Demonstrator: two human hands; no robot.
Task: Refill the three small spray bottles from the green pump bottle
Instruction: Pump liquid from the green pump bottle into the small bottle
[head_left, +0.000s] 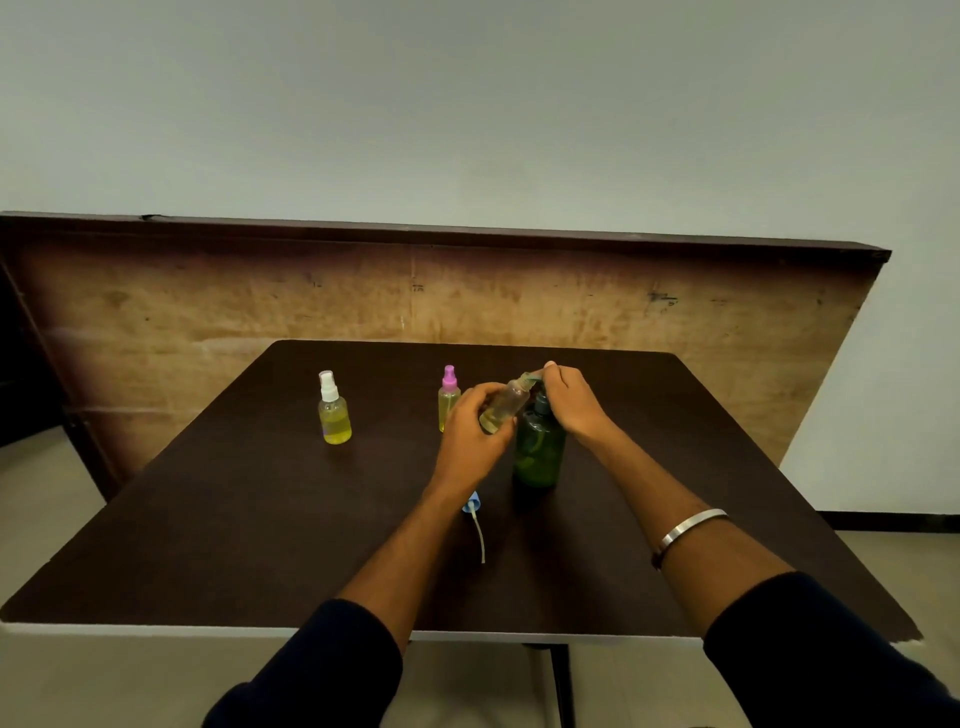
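Observation:
The green pump bottle (539, 452) stands upright on the dark table (260, 519). My right hand (571, 400) sits on top of it, fingers curled over the pump head. My left hand (470, 431) grips an uncapped small clear bottle (506, 402), tilted with its mouth up against the pump spout. A little yellowish liquid lies in its lower end. The blue spray cap (471, 505) with its dip tube lies on the table near my left wrist. A white-capped spray bottle (333, 410) and a pink-capped spray bottle (448, 397), both holding yellow liquid, stand further left.
A large wooden board (208, 312) leans against the wall behind the table. The table's near edge (156, 631) runs just in front of my sleeves, with floor on both sides.

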